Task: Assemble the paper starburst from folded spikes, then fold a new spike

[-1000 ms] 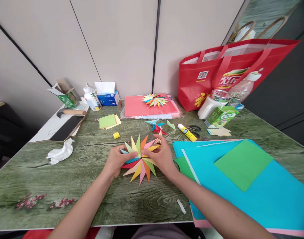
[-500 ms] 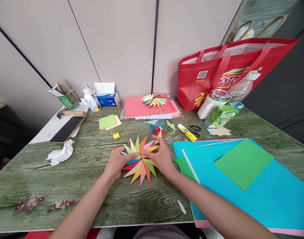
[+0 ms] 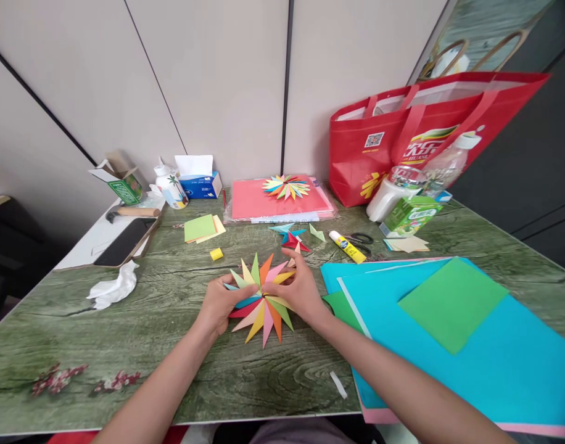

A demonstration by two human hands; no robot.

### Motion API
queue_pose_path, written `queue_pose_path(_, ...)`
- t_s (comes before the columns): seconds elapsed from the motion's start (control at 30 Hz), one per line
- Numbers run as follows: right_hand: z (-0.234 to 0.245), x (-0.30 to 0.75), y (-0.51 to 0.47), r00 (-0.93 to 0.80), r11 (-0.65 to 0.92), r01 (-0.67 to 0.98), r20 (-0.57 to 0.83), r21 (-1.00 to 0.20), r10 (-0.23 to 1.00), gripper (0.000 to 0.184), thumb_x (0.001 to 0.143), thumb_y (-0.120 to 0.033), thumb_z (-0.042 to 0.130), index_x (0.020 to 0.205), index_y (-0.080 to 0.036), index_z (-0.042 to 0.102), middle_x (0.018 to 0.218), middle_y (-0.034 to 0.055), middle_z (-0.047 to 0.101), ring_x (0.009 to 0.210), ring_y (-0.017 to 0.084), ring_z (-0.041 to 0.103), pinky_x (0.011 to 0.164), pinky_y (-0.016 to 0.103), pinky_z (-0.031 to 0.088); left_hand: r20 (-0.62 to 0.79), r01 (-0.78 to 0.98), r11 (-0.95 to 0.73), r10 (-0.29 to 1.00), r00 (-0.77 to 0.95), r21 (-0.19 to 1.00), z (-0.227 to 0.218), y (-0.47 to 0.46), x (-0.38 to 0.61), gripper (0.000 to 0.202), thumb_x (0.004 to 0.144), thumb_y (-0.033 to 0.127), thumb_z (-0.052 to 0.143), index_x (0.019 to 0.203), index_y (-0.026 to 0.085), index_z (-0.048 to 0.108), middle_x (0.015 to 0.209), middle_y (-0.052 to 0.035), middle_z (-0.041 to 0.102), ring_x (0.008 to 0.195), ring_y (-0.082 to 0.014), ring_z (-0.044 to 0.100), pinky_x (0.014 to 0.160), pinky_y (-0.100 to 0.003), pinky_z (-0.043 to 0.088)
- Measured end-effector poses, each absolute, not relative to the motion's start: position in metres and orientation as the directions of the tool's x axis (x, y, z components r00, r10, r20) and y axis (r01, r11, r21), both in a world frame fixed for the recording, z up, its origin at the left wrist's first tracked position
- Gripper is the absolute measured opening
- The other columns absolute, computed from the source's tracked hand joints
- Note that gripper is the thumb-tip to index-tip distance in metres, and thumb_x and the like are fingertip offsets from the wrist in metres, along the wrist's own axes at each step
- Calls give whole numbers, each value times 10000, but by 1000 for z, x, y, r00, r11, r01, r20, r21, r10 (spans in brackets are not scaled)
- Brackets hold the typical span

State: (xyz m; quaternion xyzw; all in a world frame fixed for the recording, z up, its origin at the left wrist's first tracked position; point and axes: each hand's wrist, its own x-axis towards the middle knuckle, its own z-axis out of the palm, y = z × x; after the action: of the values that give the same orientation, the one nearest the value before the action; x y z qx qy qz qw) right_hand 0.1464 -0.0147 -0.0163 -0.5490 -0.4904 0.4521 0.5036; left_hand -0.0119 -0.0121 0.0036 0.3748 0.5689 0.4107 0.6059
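Both hands hold a many-pointed folded paper star [image 3: 267, 314] in orange, pink, yellow, green, blue and red, just over the table. My left hand [image 3: 220, 302] is closed on its left side, thumb pressed near the centre. On the upper right, my right hand [image 3: 301, 287] pinches it, the thumb also near the middle and the fingers behind the points. Beyond the right fingers lie loose folded paper pieces [image 3: 297, 241] in red and blue, with a pale green piece [image 3: 316, 232] beside them. A yellow glue stick [image 3: 347, 246] lies next to black scissors [image 3: 360, 239].
A second paper star [image 3: 286, 187] rests on a packet of red paper [image 3: 250, 200] at the back. Large blue sheets [image 3: 403, 333] carry a green square [image 3: 453, 305] on the right. A red bag [image 3: 356, 154] stands behind a green box [image 3: 411, 216]. Crumpled tissue [image 3: 113, 285] lies left.
The lower points of the star have shifted very slightly to the right. Both hands keep nearly the same grip and place; the camera view has moved a little.
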Motion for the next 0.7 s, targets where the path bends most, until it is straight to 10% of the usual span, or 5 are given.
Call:
queue_pose_path(0.37,-28,148,-5,74,-42,162,-31,-986,997,749,443,-330,774,1107,-188,456,737,-16,558,660,176,591,610,315,491,8,352,39,992,-130,935,-6,-14,-11,603,509,326,738,1043,151,520,682,31,546,588,-132,530,556,-251,419)
queue_pose_path(0.7,-26,131,-2,3,83,421,93,-903,996,564,481,-320,748,981,-178,531,812,10,573,740,179,571,679,310,454,406,886,-185,914,-4,425,-16,-36,-25,435,713,339,599,1094,159,487,1020,-121,463,981,-301,469,789,-459,404)
